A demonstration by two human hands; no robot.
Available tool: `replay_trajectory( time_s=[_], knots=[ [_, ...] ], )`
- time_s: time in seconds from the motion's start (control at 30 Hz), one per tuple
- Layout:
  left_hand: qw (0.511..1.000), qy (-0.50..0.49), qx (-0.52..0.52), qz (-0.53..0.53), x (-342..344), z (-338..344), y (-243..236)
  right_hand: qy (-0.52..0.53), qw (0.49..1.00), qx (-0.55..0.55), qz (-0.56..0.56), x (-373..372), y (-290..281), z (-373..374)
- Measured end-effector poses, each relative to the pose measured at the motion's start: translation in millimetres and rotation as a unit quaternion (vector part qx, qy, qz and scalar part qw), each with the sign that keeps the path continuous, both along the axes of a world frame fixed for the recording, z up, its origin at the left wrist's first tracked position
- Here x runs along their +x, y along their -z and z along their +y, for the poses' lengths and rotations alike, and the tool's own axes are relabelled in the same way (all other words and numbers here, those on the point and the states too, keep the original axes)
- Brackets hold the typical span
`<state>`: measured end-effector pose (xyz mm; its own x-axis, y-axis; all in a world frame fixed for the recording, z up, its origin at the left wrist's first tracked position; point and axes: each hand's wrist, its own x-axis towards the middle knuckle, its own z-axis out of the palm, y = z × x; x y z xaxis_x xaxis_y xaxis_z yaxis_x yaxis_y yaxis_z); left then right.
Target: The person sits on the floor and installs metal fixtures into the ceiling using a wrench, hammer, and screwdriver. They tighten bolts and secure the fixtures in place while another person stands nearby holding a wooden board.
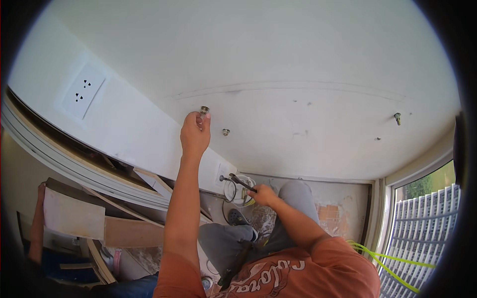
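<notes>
Fingers (pixel 207 118) of the left hand (pixel 195 135) pinch a metal fitting (pixel 204 109) at the wall (pixel 298 49). Right hand (pixel 265 195) grips a long dark tool (pixel 243 183).

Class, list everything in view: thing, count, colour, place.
Brass fitting: one, gold, upper centre
Protruding wall fittings: two, metallic, centre and right
Double outlet: one, white, left
Bucket: one, white, floor
Hand tool: one, black, centre
Boards: several, tan, lower left
Coworker's hand: one, bare, left
Slatted screen: one, white, beyond right window
Cord: two strands, lime, right
Clog: one, grey, below bucket
Shirt: one, orange, bottom
Trousers: one pair, grey, bottom
Left hand: one, bare, pinching brass fitting
Right hand: one, bare, gripping tool
</notes>
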<state>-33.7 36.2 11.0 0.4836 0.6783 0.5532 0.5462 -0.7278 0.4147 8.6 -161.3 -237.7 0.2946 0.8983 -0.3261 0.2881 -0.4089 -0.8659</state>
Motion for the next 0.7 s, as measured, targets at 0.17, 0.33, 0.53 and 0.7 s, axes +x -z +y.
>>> replay_trajectory(
  time_s=[0.17,0.33,0.53,0.7],
  knots=[
    [0.999,-0.004,0.012,0.050,14,-5,-13,0.009,1.000,0.000,0.003,6,1,-3],
    [0.998,0.036,0.042,0.008,21,-9,-15,0.002,1.000,0.009,0.013,9,-3,-1],
    [0.989,0.093,0.109,0.048,10,15,-8,0.013,1.000,0.005,0.028,11,-8,-4],
    [0.990,0.059,0.118,0.048,13,11,-2,0.025,1.000,-0.001,0.017,21,-12,-6]
  ],
)
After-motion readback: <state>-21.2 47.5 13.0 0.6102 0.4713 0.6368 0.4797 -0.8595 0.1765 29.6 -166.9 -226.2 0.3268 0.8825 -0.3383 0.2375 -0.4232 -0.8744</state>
